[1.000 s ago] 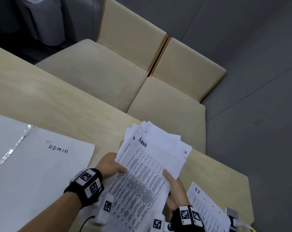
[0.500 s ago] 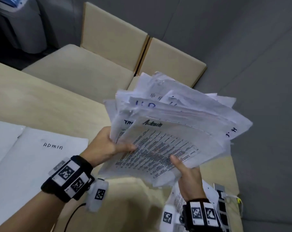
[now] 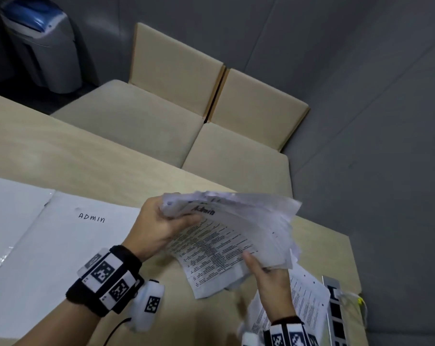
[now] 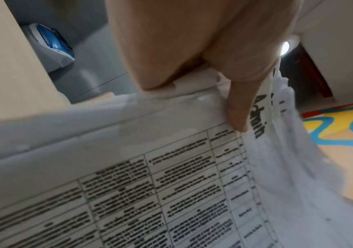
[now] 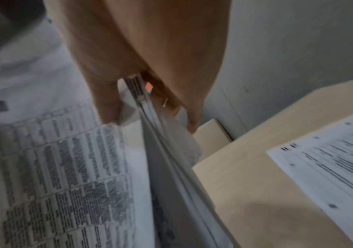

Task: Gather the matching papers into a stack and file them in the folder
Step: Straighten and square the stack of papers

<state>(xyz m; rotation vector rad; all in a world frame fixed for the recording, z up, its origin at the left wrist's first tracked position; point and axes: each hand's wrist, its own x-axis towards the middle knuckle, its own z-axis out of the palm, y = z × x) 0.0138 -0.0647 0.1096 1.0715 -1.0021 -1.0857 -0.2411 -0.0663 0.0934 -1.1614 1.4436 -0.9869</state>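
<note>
table [image 3: 61, 151] fills the left and middle of the head view, tan, w/ the open white folder [image 3: 49, 245] marked "admin" at lower left. sheaf of papers [image 3: 236, 236] sits centre-right, held up off the table, top sheet headed "admin", edges fanned and ragged. left hand [image 3: 156, 228] grips the sheaf's top-left corner, thumb on the printed face; right hand [image 3: 268, 278] pinches its lower right edge, thumb on top, fingers under.

step in hand looks like squaring the sheaf: best to loosen both grips a touch, tap the long edge on the table till edges line up, then check labels, since some sheets under may not be admin (can't read them, too blurred).

loose sheets [image 3: 308, 300] lie at lower right under the right wrist, apart from the sheaf; keep them out of it. power strip [image 3: 335, 310] at the far right edge, nr those sheets. two beige seats [image 3: 161, 126] upper centre, grey bin [image 3: 41, 46] upper left. nothing blocks the path left to the folder.
</note>
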